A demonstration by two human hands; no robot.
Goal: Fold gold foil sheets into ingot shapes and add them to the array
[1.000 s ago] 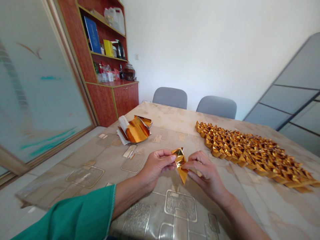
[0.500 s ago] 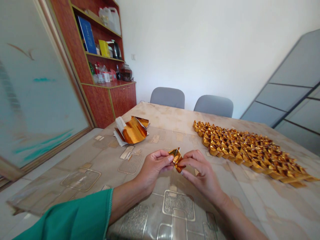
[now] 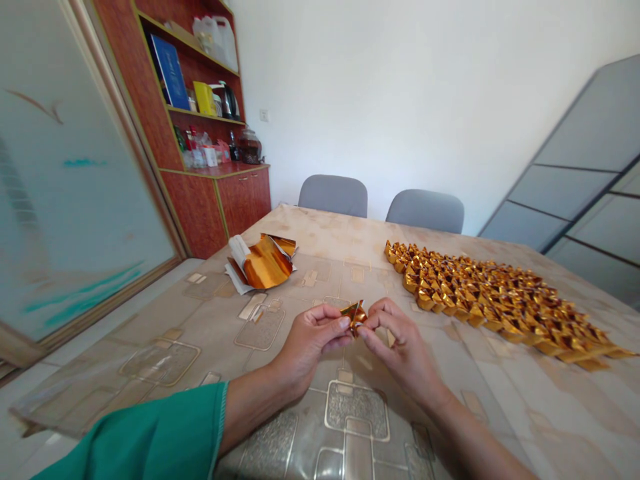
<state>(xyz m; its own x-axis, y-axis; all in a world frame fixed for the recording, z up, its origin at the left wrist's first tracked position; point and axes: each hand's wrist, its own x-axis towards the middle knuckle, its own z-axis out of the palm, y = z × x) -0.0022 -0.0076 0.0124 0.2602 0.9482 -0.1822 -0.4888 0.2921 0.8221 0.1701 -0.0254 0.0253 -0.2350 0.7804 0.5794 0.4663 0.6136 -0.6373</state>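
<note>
A stack of foil sheets (image 3: pixel 260 264) lies on the left of the table (image 3: pixel 325 230), and rows of folded foil pieces (image 3: pixel 480 300) lie on its right. Two chairs (image 3: pixel 333 197) stand behind the table, with a cabinet (image 3: pixel 215 207) beyond its left corner.

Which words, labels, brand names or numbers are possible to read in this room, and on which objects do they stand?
No text is readable: the blue book, yellow box and small bottles in the red wooden cabinet may carry print, but it is too small and blurred to read.
</note>
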